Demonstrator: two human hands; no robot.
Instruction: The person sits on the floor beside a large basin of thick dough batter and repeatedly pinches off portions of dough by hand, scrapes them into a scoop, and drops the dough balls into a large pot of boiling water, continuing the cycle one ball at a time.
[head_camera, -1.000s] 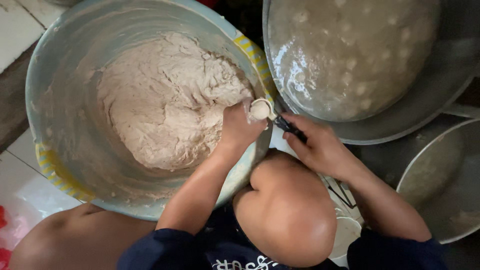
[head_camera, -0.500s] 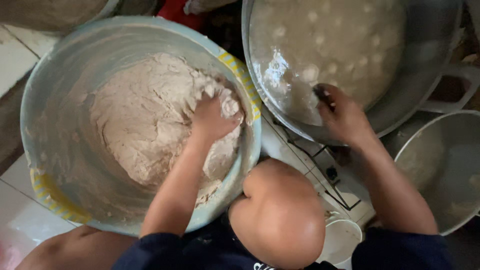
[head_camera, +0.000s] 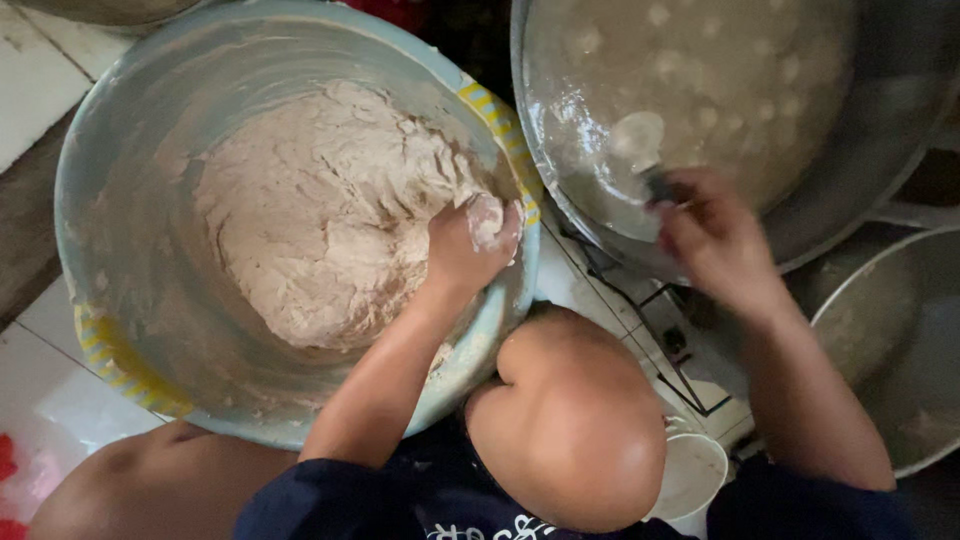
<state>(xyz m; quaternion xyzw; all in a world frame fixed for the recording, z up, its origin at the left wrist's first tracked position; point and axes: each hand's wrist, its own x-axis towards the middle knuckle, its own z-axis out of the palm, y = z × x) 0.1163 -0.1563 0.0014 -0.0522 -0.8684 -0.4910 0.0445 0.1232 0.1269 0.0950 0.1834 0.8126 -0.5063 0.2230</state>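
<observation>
The left hand (head_camera: 468, 245) is closed around a small lump of dough (head_camera: 487, 221) at the right edge of the dough mass (head_camera: 320, 215) in the blue basin (head_camera: 110, 150). To the right, the right hand (head_camera: 715, 240) grips a spoon (head_camera: 640, 150) over the liquid in the metal pan (head_camera: 800, 90).

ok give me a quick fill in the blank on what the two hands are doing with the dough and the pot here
1. The left hand pinches a lump from the dough in the pale blue ____.
2. The right hand holds a ____ over the metal pot.
3. Pale round balls float in the pot's cloudy ____.
4. The basin's rim carries blue and ____ stripes.

Missing words: basin; spoon; liquid; yellow
</observation>
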